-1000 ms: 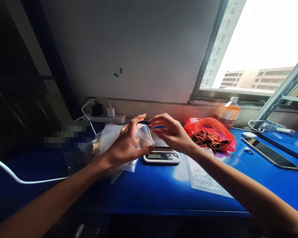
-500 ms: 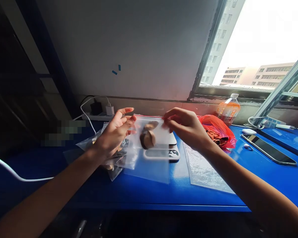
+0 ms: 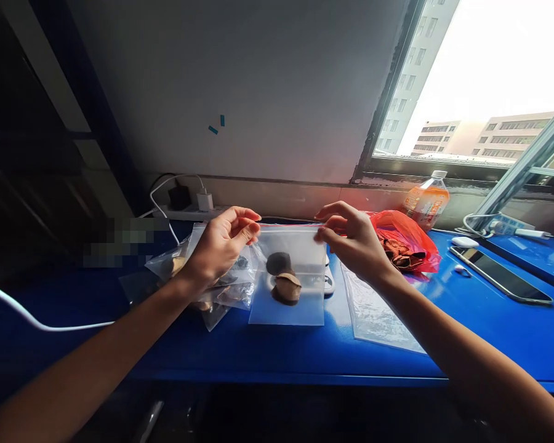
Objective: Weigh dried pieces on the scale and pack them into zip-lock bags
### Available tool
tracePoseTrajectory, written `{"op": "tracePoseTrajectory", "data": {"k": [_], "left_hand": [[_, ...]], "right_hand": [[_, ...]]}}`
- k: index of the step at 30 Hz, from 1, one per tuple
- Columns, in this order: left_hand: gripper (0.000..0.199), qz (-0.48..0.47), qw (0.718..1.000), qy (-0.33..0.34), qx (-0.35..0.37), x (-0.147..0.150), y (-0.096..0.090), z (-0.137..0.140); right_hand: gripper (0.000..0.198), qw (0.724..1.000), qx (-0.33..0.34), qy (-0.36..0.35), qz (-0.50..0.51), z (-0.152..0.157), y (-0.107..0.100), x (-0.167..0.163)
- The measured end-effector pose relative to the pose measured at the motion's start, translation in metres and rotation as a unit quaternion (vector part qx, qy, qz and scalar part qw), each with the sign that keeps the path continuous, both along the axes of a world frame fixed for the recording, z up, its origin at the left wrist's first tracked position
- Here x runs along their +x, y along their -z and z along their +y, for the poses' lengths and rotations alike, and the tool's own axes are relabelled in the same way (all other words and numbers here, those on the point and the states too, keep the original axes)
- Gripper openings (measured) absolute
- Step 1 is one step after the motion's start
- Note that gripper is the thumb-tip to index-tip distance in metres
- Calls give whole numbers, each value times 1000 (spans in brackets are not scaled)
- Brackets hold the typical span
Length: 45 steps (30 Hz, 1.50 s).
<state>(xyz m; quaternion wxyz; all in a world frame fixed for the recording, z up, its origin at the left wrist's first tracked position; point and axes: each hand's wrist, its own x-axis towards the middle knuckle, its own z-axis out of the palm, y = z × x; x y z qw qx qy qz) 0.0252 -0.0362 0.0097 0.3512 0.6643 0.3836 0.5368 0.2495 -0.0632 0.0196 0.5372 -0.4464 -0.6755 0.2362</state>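
A translucent zip-lock bag (image 3: 265,311) with a red strip along its top hangs upright in front of me. Inside it, dark and tan dried slices (image 3: 287,287) rest around the middle. At its upper left corner my left hand (image 3: 226,243) is closed in a pinch. My right hand (image 3: 353,237) grips the upper right corner between thumb and fingers, the index finger raised. Behind the bag, a white kitchen scale (image 3: 329,283) is mostly hidden. Several filled clear bags (image 3: 216,317) lie beneath and beside my left hand.
On the right are a red plastic bag (image 3: 427,240) of dried brown pieces, an orange drink bottle (image 3: 427,200), a phone (image 3: 503,274), an earbud case (image 3: 465,242) and an earbud (image 3: 461,271). A flat clear plastic bag (image 3: 378,317) lies near my right forearm. A white cable (image 3: 41,323) crosses the left.
The zip-lock bag has swung from tilted and blurred to hanging straight, shifting slightly right. Its slices now sit lower. My left hand moved right, and its spread fingers have closed at the corner.
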Motion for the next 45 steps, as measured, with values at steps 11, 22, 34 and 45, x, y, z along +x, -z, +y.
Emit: {"op": "tracePoseTrajectory", "data": {"k": [11,22,34,45], "left_hand": [[26,137,991,-8,12,-1,5,-3],[33,127,989,-13,77,13,16,-17],[26,192,979,-2,72,13,14,-17],[12,190,971,-34,141,11,-6,-33]], "right_hand": [[21,994,-13,-8,-106,8,10,9],[36,920,113,-60,-371,-1,-6,-37],[49,927,112,-34,-355,-2,-10,-47],[37,959,63,18,-277,-16,-14,-13]]}}
